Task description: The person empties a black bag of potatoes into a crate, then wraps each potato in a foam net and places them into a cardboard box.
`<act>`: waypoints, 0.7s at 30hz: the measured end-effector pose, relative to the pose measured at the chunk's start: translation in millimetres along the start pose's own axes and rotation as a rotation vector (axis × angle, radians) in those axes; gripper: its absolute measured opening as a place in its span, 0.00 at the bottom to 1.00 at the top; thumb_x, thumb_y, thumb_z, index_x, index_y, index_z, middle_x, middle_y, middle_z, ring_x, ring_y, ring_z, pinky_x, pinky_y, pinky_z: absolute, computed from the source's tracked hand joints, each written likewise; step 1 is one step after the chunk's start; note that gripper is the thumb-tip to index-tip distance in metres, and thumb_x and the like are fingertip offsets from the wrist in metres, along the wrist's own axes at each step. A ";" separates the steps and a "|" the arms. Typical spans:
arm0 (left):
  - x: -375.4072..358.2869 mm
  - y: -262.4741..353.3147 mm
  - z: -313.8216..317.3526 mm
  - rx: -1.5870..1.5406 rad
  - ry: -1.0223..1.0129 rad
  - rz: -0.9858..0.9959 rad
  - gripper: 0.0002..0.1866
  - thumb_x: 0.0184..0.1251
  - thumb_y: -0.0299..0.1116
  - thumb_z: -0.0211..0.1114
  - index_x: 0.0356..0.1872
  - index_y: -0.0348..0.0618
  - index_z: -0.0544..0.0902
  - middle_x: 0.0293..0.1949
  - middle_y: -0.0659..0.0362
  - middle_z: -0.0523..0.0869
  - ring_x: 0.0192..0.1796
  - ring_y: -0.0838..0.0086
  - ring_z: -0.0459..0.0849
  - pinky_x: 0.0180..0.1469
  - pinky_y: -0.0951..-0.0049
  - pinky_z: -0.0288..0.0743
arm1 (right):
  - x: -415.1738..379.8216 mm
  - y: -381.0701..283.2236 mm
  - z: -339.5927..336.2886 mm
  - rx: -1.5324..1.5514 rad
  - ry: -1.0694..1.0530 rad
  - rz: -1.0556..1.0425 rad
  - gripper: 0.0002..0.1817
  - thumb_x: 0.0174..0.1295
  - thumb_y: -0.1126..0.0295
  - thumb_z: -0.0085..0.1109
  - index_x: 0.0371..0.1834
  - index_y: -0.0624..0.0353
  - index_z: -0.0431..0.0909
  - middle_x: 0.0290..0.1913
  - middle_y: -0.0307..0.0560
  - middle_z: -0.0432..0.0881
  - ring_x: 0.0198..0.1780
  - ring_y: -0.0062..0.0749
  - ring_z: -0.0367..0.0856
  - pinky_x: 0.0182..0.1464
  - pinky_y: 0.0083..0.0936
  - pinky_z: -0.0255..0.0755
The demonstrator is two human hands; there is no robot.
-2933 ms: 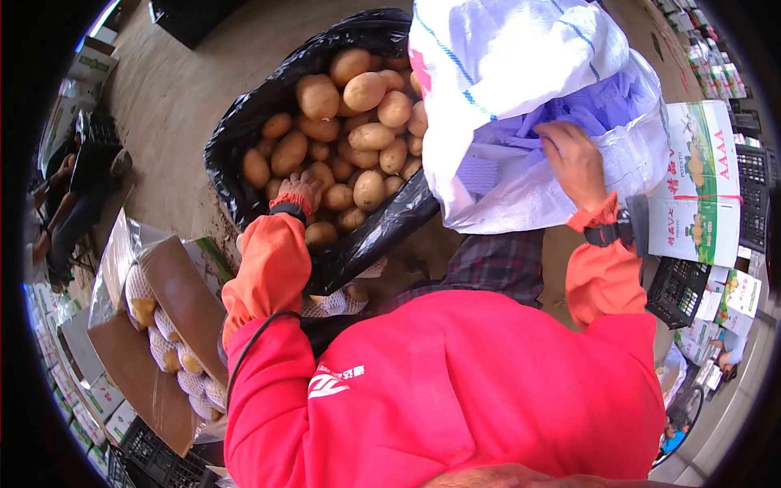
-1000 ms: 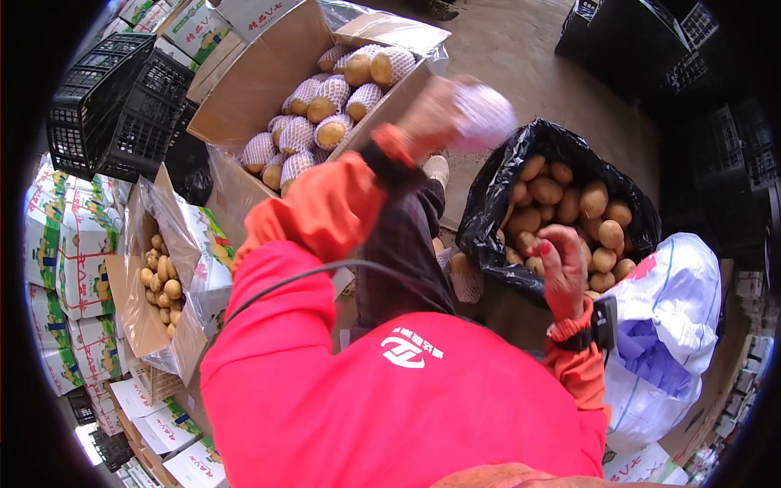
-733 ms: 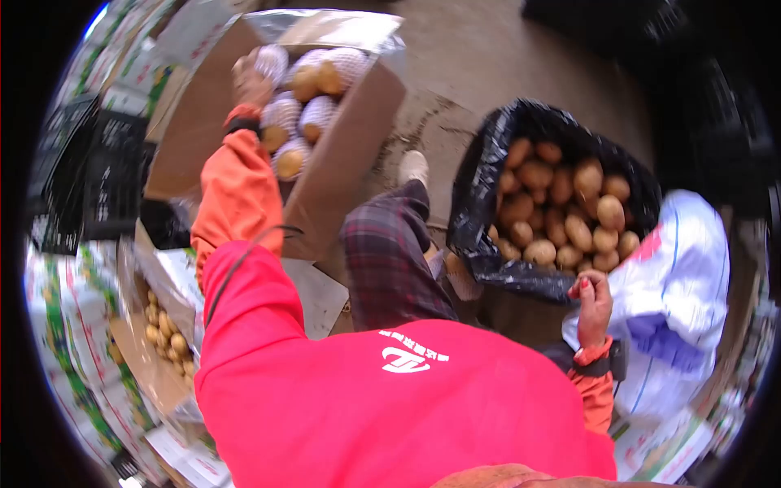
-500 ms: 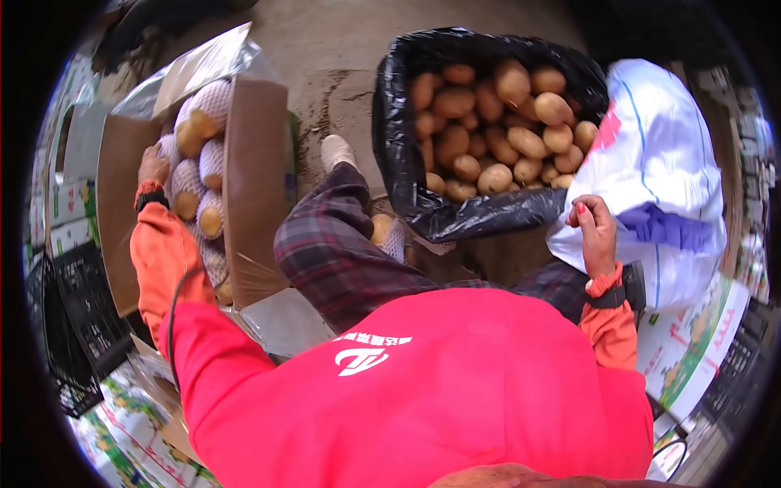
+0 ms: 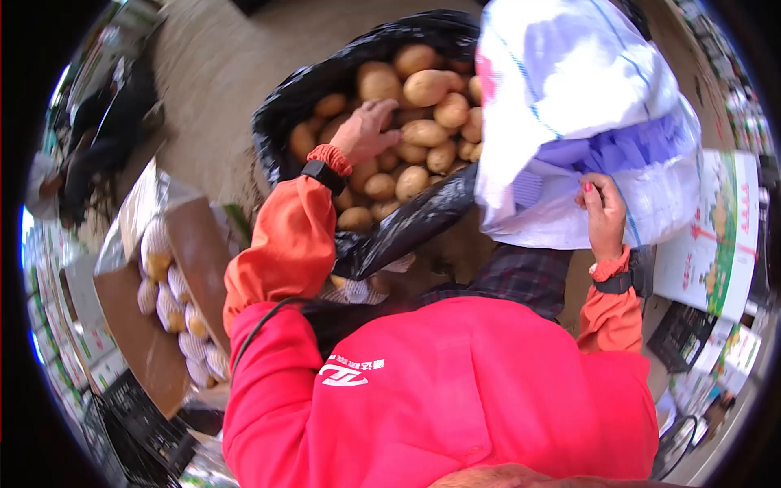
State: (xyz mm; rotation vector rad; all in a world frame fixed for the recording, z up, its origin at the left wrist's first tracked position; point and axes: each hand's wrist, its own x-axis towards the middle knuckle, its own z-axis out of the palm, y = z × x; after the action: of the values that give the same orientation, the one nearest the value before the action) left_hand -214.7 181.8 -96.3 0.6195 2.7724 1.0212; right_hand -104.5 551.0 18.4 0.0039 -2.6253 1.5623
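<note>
Over the heap of loose brown potatoes [image 5: 423, 122] the left hand [image 5: 362, 130] hangs with its fingers spread and empty, palm down, just above or perhaps touching the tubers near the heap's left side; contact cannot be judged. Those potatoes fill a crumpled black plastic bag [image 5: 399, 232] whose rim rises as a soft wall to the left of the hand and folds low along the near edge, below the orange sleeve [image 5: 285, 240], so the hand's free room lies above the heap and towards its far end. Right of the potato heap, pressing against it, stands a big white woven sack with thin blue stripes [image 5: 569, 89], its mouth showing pale lilac foam netting [image 5: 618, 146]. The right hand [image 5: 602, 211] is curled at the sack's lower lip, fingertips pinched on the white fabric or on a piece of netting; which one cannot be told. Left of the potato heap and nearer the person lies an open brown cardboard box [image 5: 154, 342] holding a row of potatoes wrapped in white foam nets [image 5: 175, 317], well apart from both hands. Beyond the heap spreads bare, dusty concrete floor [image 5: 211, 73]. Right of the white sack lies a flat printed white and green carton [image 5: 716, 236], and dark plastic crates [image 5: 134, 431] sit beside the cardboard box.
</note>
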 end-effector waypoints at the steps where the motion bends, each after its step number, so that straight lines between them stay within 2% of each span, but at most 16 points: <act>1: 24.1 6.1 13.1 0.017 0.065 -0.051 0.30 0.51 0.42 0.62 0.56 0.41 0.68 0.55 0.47 0.70 0.55 0.54 0.71 0.56 0.63 0.67 | 3.2 2.9 -8.3 -0.204 0.043 -0.049 0.07 0.60 0.70 0.54 0.35 0.63 0.75 0.24 0.39 0.75 0.27 0.20 0.72 0.30 0.17 0.66; 2: 44.3 10.7 19.5 -0.041 0.123 -0.093 0.31 0.50 0.43 0.63 0.56 0.42 0.68 0.55 0.46 0.69 0.55 0.53 0.71 0.56 0.63 0.67 | 10.5 -2.3 -14.7 -0.358 0.084 -0.189 0.07 0.55 0.73 0.56 0.36 0.62 0.76 0.27 0.42 0.77 0.28 0.28 0.75 0.32 0.21 0.69; 3: 67.0 7.3 30.7 -0.001 0.156 -0.085 0.33 0.49 0.44 0.64 0.58 0.45 0.66 0.56 0.44 0.69 0.55 0.52 0.71 0.56 0.63 0.67 | 18.9 -5.6 -22.4 -0.380 0.112 -0.163 0.07 0.55 0.73 0.56 0.36 0.62 0.76 0.27 0.42 0.77 0.28 0.28 0.75 0.32 0.21 0.69; 5: 97.1 -7.0 62.1 0.052 0.113 -0.180 0.35 0.48 0.45 0.65 0.59 0.46 0.64 0.56 0.43 0.68 0.55 0.51 0.71 0.56 0.64 0.67 | 36.8 -6.4 -32.6 -0.784 0.094 -0.411 0.09 0.50 0.75 0.56 0.36 0.58 0.77 0.36 0.42 0.78 0.37 0.35 0.76 0.38 0.27 0.70; 6: 98.2 -1.5 68.9 -0.021 0.137 -0.170 0.38 0.46 0.45 0.67 0.60 0.47 0.62 0.56 0.43 0.68 0.54 0.50 0.72 0.55 0.63 0.68 | 44.2 -3.5 -33.1 -0.791 0.108 -0.398 0.09 0.50 0.75 0.56 0.36 0.58 0.77 0.36 0.42 0.78 0.37 0.35 0.76 0.38 0.27 0.70; 8: 102.7 2.5 71.3 -0.047 0.130 -0.222 0.38 0.45 0.45 0.67 0.60 0.47 0.62 0.55 0.44 0.69 0.53 0.50 0.73 0.55 0.63 0.69 | 59.5 4.7 -32.2 -1.109 -0.063 -0.520 0.13 0.45 0.76 0.55 0.36 0.53 0.78 0.44 0.41 0.76 0.47 0.39 0.73 0.46 0.31 0.67; 9: 99.7 6.5 68.5 -0.074 0.127 -0.291 0.39 0.44 0.44 0.68 0.60 0.46 0.62 0.55 0.44 0.69 0.53 0.49 0.73 0.54 0.62 0.70 | 64.6 13.8 -31.2 -1.103 -0.057 -0.513 0.13 0.45 0.76 0.55 0.36 0.53 0.78 0.44 0.41 0.76 0.47 0.39 0.73 0.46 0.31 0.67; 10: 93.2 13.1 62.6 -0.194 0.097 -0.412 0.39 0.44 0.44 0.69 0.59 0.46 0.62 0.53 0.49 0.71 0.50 0.57 0.76 0.49 0.64 0.73 | 68.2 26.1 -28.0 -1.140 -0.115 -0.539 0.14 0.44 0.75 0.54 0.37 0.51 0.78 0.46 0.41 0.75 0.49 0.38 0.71 0.48 0.31 0.66; 11: 81.8 19.0 57.8 -0.188 0.098 -0.419 0.39 0.44 0.44 0.69 0.59 0.46 0.62 0.53 0.49 0.71 0.50 0.57 0.76 0.49 0.64 0.73 | 71.2 37.8 -24.1 -1.174 -0.177 -0.571 0.15 0.43 0.74 0.54 0.38 0.50 0.78 0.48 0.41 0.73 0.50 0.37 0.70 0.50 0.30 0.64; 13: 56.8 31.2 44.7 -0.920 0.075 -0.542 0.38 0.46 0.44 0.69 0.59 0.46 0.63 0.50 0.55 0.73 0.48 0.68 0.76 0.44 0.71 0.74 | 74.1 52.5 -24.7 -1.160 -0.190 -0.591 0.17 0.43 0.73 0.54 0.39 0.48 0.78 0.44 0.41 0.75 0.49 0.35 0.71 0.50 0.28 0.64; 15: 23.0 44.8 32.0 -1.420 0.030 -0.448 0.37 0.47 0.43 0.70 0.60 0.46 0.63 0.48 0.58 0.74 0.47 0.76 0.75 0.43 0.76 0.73 | 73.4 56.5 -25.3 -1.026 -0.195 -0.467 0.15 0.45 0.73 0.55 0.40 0.51 0.78 0.42 0.42 0.78 0.46 0.35 0.74 0.48 0.30 0.66; 16: 7.6 55.4 23.7 -1.525 0.006 -0.400 0.38 0.47 0.40 0.70 0.60 0.43 0.63 0.50 0.57 0.74 0.49 0.74 0.75 0.46 0.74 0.73 | 68.4 51.9 -24.2 -1.014 -0.197 -0.474 0.15 0.45 0.73 0.55 0.40 0.51 0.78 0.42 0.42 0.78 0.46 0.35 0.74 0.48 0.30 0.66; 18: -18.2 78.5 11.5 -1.480 -0.050 -0.324 0.39 0.45 0.39 0.71 0.60 0.41 0.62 0.51 0.56 0.73 0.51 0.73 0.74 0.49 0.73 0.72 | 50.4 32.7 -31.1 -0.663 -0.043 -0.373 0.13 0.51 0.74 0.55 0.41 0.56 0.76 0.41 0.44 0.79 0.43 0.39 0.77 0.45 0.31 0.69; 19: -29.2 91.9 6.4 -1.441 -0.113 -0.247 0.40 0.44 0.38 0.72 0.60 0.39 0.62 0.52 0.56 0.73 0.53 0.72 0.73 0.52 0.72 0.70 | 41.3 23.3 -35.0 -0.664 -0.041 -0.386 0.13 0.51 0.74 0.55 0.41 0.56 0.76 0.41 0.44 0.79 0.43 0.39 0.77 0.45 0.31 0.69; 21: -43.2 132.9 -4.7 -1.361 -0.193 -0.187 0.42 0.39 0.32 0.73 0.60 0.37 0.62 0.53 0.56 0.71 0.55 0.71 0.71 0.59 0.73 0.62 | 23.0 5.1 -39.4 -0.360 -0.042 -0.308 0.11 0.55 0.76 0.53 0.42 0.60 0.74 0.42 0.47 0.79 0.40 0.41 0.78 0.42 0.29 0.71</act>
State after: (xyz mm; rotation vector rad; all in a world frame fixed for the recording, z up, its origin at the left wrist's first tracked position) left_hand -132.2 252.4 -8.3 0.1870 1.3502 2.1681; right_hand -124.7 589.0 34.4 0.3992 -2.7343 0.9938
